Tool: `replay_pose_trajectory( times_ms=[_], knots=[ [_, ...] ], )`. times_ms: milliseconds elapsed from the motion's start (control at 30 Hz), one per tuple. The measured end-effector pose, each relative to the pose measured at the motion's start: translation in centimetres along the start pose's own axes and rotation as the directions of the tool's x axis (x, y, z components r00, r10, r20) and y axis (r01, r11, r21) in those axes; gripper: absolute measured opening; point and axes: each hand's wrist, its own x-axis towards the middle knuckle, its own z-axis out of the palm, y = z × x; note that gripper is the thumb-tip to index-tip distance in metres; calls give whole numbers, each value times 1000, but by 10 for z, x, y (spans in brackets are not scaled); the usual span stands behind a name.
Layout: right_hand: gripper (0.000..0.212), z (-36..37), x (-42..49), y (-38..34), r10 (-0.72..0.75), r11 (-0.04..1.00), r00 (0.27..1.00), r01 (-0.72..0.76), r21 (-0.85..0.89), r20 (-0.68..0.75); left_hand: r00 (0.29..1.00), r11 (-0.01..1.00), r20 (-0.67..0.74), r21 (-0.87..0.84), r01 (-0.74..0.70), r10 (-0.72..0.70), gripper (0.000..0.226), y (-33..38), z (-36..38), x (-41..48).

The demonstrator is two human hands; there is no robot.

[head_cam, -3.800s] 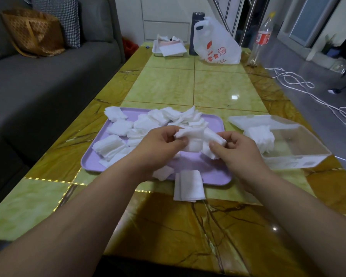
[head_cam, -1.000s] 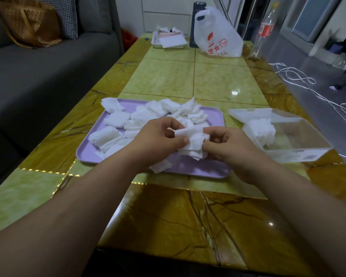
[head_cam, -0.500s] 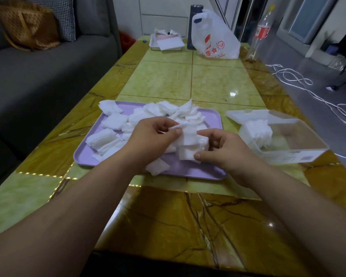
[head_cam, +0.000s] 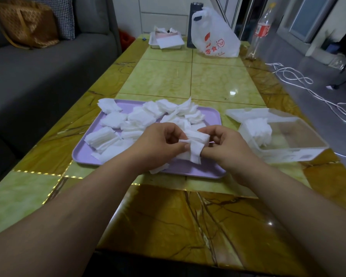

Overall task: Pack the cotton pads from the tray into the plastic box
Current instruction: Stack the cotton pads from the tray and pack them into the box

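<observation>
Both hands over the tray (head_cam: 84,154): left hand (head_cam: 158,144) and right hand (head_cam: 226,144) pinch one small stack of pads (head_cam: 195,145) between them. More pads loose on tray; some already in box (head_cam: 292,150), right on the desk (head_cam: 218,82). Risk: uneven stack fans out in transfer, pads drop.

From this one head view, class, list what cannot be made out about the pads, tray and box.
Head view only:
- Count of held pads: left hand and right hand cover most of them.
- Near middle of tray: hidden under hands and loose pads.
- How many pads sit in the box: cloudy wall blurs the stack.
- Print on the white bag: too small to read.
</observation>
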Motion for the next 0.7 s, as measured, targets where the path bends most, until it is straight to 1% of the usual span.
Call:
replay_pose_trajectory(
  times_ms=[267, 333, 433, 467, 500, 533, 600, 633, 700],
  knots=[
    [38, -2, 4, 3, 28, 1000, 1000, -28, -5, 13, 999, 999, -20, 22, -26, 26, 11, -3, 1, 1],
    [42, -2, 4, 3, 35, 999, 998, -35, -13, 49, 999, 999, -44, 23, -25, 26, 12, -5, 3, 1],
    [56, -4, 3, -1, 67, 995, 990, -76, 69, 120, 996, 999, -83, 37, -30, 33, 12, -5, 6, 2],
    [62, -3, 2, -1, 70, 994, 990, -78, 70, 121, 995, 998, -91, 45, -36, 40, 12, -5, 7, 2],
    [64, -2, 2, -1, 61, 998, 994, -64, 30, 93, 994, 998, -95, 50, -43, 47, 13, -4, 8, 2],
    [60, 0, 2, 0, 40, 999, 998, -39, -36, 44, 994, 997, -96, 56, -47, 52, 15, -4, 8, 2],
    [46, 3, 3, 3, -1, 992, 1000, -3, -126, -30, 994, 995, -88, 83, -50, 57, 24, -3, 8, 2],
    [44, 4, 3, 4, -5, 990, 1000, 2, -142, -23, 996, 993, -73, 108, -41, 49, 32, -2, 8, 2],
    [43, 2, 3, 4, -2, 985, 999, 8, -173, 34, 1000, 985, -15, 172, -11, 13, 49, 0, 6, 1]
  ],
)
